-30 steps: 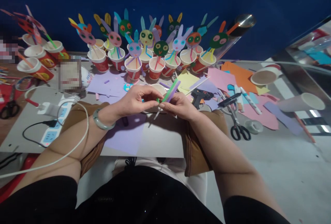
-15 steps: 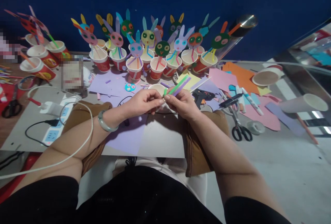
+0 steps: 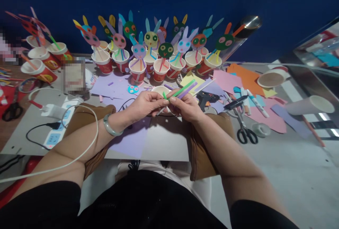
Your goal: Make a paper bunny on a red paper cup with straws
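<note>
My left hand (image 3: 148,104) pinches the near end of a green paper strip (image 3: 185,88), whose short green tip pokes up by the thumb. Closed round the same strip and a purple strip (image 3: 188,90) beside it is my right hand (image 3: 186,106); both strips point up and to the right. A thin pale stick shows just under the left fingertips. The two hands nearly touch, in front of a white paper cup (image 3: 161,90) that they partly hide.
Red paper cups (image 3: 161,71) with paper rabbit heads stand in rows behind. Rightward lie a glue gun (image 3: 208,98), scissors (image 3: 247,135), markers (image 3: 258,104) and coloured paper (image 3: 246,77). A power strip (image 3: 57,133) and a looping white cable are at left.
My left hand has shifted slightly left at the strip's near end, and the green tip now stands out between the hands. The strips tilt a little flatter.
</note>
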Action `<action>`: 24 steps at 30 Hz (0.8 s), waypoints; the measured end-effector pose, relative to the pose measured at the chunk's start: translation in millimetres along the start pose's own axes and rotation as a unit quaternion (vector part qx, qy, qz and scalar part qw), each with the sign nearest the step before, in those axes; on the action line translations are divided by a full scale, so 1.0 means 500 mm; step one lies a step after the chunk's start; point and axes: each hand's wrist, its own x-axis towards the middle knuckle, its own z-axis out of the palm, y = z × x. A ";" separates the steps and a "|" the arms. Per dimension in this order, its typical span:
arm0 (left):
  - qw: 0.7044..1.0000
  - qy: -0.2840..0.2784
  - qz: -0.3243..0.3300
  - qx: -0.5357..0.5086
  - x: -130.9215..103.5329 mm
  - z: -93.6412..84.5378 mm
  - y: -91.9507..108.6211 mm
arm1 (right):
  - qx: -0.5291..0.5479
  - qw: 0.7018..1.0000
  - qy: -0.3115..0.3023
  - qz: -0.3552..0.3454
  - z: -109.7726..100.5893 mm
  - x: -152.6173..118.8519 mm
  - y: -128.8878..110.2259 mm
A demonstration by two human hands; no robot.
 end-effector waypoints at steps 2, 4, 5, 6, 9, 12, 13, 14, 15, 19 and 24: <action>1.000 0.016 0.004 -0.003 0.000 -0.003 -0.004 | -0.030 0.999 0.029 -0.020 0.004 0.000 0.001; 0.999 0.034 0.010 0.001 0.002 -0.007 -0.007 | -0.068 0.995 0.060 -0.043 0.010 0.002 0.000; 0.999 0.040 0.013 0.004 0.003 -0.009 -0.008 | -0.086 0.992 0.070 -0.053 0.014 0.003 -0.002; 0.999 0.043 0.015 0.010 0.005 -0.010 -0.008 | -0.101 0.990 0.076 -0.058 0.017 0.003 -0.003; 0.998 0.038 0.022 0.033 0.007 -0.010 -0.005 | -0.133 0.986 0.077 -0.057 0.022 0.005 -0.006; 0.998 0.039 0.038 0.038 0.006 -0.006 -0.002 | -0.144 0.985 0.070 -0.061 0.018 0.004 -0.004; 0.998 0.041 0.044 0.037 0.005 -0.004 -0.001 | -0.144 0.985 0.068 -0.065 0.016 0.003 -0.002; 0.997 0.043 0.049 0.037 0.003 -0.003 -0.001 | -0.144 0.985 0.065 -0.067 0.015 0.002 -0.001; 0.997 0.048 0.053 0.039 0.002 -0.001 -0.001 | -0.143 0.985 0.063 -0.067 0.014 0.001 0.001; 0.994 0.067 0.067 0.061 -0.002 0.000 -0.002 | -0.147 0.985 0.064 -0.060 0.013 -0.003 0.007; 0.993 0.050 0.086 0.066 -0.004 -0.002 0.005 | -0.127 0.985 0.098 -0.066 0.021 -0.005 0.004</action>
